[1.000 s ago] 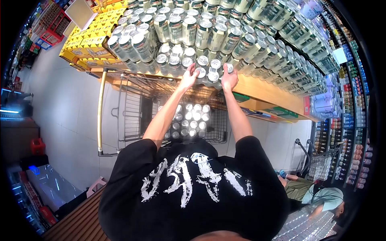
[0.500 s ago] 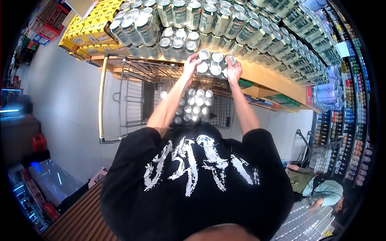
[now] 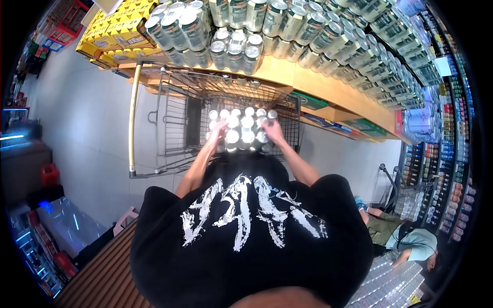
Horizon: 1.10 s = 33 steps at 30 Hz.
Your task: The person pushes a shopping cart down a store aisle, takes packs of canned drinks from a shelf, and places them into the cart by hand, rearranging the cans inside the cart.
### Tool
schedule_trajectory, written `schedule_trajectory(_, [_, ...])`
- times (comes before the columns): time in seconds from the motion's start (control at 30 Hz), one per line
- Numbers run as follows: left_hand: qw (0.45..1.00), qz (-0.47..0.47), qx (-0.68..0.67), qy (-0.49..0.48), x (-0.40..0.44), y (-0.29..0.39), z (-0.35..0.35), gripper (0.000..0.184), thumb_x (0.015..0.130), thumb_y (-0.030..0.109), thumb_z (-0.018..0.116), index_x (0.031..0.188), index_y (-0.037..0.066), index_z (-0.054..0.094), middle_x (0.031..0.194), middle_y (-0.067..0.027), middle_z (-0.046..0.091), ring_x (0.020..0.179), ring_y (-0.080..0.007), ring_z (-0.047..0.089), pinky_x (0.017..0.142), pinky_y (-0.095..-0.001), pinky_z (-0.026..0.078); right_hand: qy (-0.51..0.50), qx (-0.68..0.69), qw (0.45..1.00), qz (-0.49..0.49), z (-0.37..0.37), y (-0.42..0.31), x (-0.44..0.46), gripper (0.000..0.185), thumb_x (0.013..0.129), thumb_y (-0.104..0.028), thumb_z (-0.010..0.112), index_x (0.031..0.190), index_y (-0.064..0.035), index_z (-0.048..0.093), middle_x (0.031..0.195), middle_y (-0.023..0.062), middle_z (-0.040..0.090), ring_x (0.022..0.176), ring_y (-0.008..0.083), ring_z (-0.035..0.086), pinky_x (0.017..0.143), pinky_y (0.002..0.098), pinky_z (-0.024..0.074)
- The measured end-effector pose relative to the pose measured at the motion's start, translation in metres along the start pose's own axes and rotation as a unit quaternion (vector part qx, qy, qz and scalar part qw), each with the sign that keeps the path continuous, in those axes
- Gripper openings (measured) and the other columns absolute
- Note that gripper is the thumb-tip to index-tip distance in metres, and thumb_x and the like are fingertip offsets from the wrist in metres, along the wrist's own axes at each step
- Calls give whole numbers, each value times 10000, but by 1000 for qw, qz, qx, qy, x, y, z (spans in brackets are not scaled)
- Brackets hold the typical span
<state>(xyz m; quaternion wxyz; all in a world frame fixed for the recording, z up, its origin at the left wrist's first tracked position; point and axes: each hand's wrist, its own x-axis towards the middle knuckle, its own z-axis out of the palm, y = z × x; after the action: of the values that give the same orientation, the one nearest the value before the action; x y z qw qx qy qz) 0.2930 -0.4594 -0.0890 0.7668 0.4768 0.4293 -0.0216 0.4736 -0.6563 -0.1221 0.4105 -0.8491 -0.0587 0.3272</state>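
A six-pack of cans (image 3: 247, 129) is inside the shopping cart (image 3: 177, 115), its shiny lids facing up. My left hand (image 3: 219, 131) grips its left side, and my right hand (image 3: 272, 130) holds the right side. More cans (image 3: 249, 111) sit close around it in the cart, their lids bright with glare. Whether the pack rests on those below or is just above them I cannot tell. Some fingertips are blurred against the lids.
Stacked packs of green-and-silver cans (image 3: 328, 36) fill the wooden display (image 3: 280, 73) beyond the cart. Yellow cartons (image 3: 120, 33) stand at its left end. A person (image 3: 405, 236) and another cart (image 3: 416, 195) are at the right, near shelves of drinks.
Both hands have brought the six-pack from the display edge down and toward me, into the cart over the other cans. A gap now shows on the wooden ledge.
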Motion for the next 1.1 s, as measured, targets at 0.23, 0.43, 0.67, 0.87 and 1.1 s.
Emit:
schedule_trajectory(0.23, [993,-50,-15,108,-14,-62,-78,429,859,468,522,1078,107,596,1076,-58,564,1003,-199,499,900,-366,368,-163,-84,983,-25,89,35,-14,532,778,-346,699,1142,-23,483,822,111,657,739,188,632,680,315,500])
schedule_trajectory(0.43, [976,-8,87,200,-1,-112,-135,311,889,358,546,1076,115,595,1023,-49,603,942,-170,552,837,-320,429,-290,-126,949,-7,104,-1,-40,637,753,-411,704,1192,-32,439,897,136,638,811,224,605,742,347,475])
schedule_trajectory(0.67, [950,109,184,229,22,-108,-148,254,856,229,638,1038,53,642,967,-112,679,919,-198,627,827,-319,484,-177,-96,972,-122,104,-29,-1,545,801,-384,673,1202,-37,548,1040,200,644,962,324,622,837,395,483])
schedule_trajectory(0.87, [927,227,192,229,11,-9,-104,229,859,137,612,1066,45,636,1033,-134,649,1010,-244,582,910,-346,439,211,188,948,-149,52,-155,69,607,904,-403,560,1315,12,397,1227,288,498,1156,382,493,941,442,397])
schedule_trajectory(1.1, [934,263,183,160,37,34,-75,242,854,117,614,1096,103,612,1138,-107,564,1118,-245,504,975,-350,385,243,103,947,-184,9,-276,102,835,841,-514,581,1408,4,255,1310,306,440,1219,422,432,1002,463,352])
